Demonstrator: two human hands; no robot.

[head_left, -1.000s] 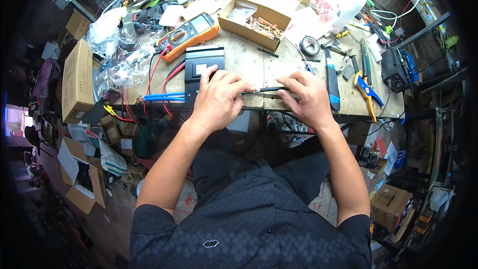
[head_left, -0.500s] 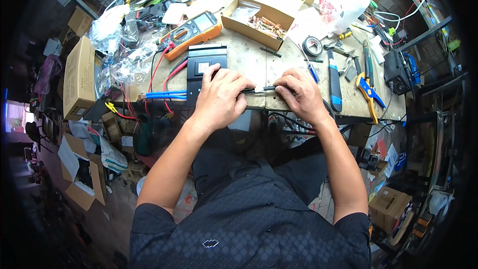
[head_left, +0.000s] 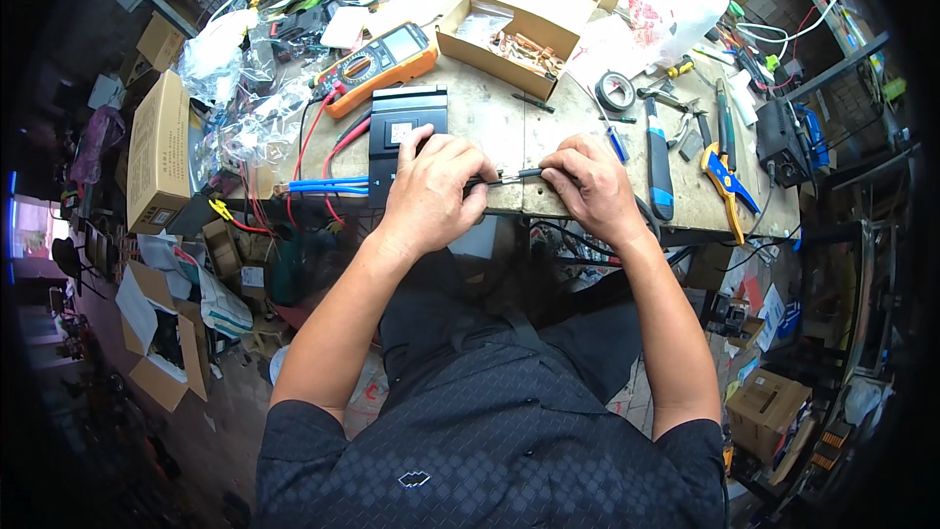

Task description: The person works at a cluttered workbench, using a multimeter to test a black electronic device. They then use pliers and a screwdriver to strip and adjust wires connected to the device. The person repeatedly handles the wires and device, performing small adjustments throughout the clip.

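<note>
At the bench's near edge my two hands work on black cable ends. My left hand (head_left: 436,183) is closed on one black cable end (head_left: 480,179), and its wrist side covers part of a flat black box (head_left: 394,122) with blue cables (head_left: 328,186) coming out on the left. My right hand (head_left: 593,186) pinches another black cable (head_left: 530,173) between thumb and fingers. A small pale, metallic-looking piece (head_left: 505,176) shows between the two ends; whether they are joined there I cannot tell.
Behind the box lies an orange multimeter (head_left: 382,64) with red and black leads. An open cardboard box (head_left: 509,59) holds copper-coloured parts. To the right are black tape (head_left: 615,91), a blue-handled tool (head_left: 658,162), a blue-and-yellow wire stripper (head_left: 723,181) and pliers (head_left: 700,122).
Both hands keep nearly the same place and grip. The fingertips of my left hand have shifted slightly at the cable, and the pale piece between the ends looks a little different.
</note>
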